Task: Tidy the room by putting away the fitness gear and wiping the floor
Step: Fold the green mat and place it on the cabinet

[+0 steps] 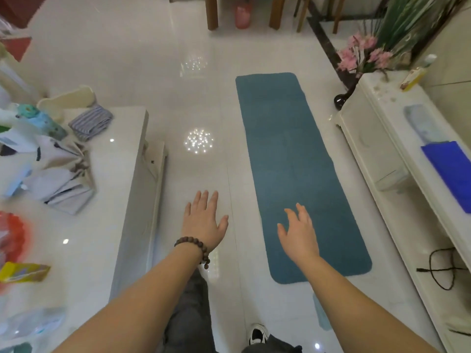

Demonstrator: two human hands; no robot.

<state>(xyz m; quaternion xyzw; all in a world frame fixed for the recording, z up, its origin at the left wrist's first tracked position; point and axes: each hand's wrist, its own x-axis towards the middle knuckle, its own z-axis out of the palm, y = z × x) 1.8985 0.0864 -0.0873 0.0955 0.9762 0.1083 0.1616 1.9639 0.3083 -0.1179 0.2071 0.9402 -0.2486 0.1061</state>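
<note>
Head view. A dark vase (341, 101) on the floor (142, 59) beside the white cabinet (367, 138) holds pink flowers (362, 53) and green stalks. The left bench (84, 225) carries folded cloths (90, 122) and loose bags, contents unclear.

The yoga mat (293, 161) lies flat and unrolled on the floor, between bench and cabinet, its long axis running away from the person, near end by the feet. Teal, matte, rounded corners.

Left hand (205, 220), beaded bracelet (195, 247) at the wrist, fingers spread, holds nothing, above bare tile. Right hand (299, 231), fingers loosely extended, empty, above the mat's near part.
</note>
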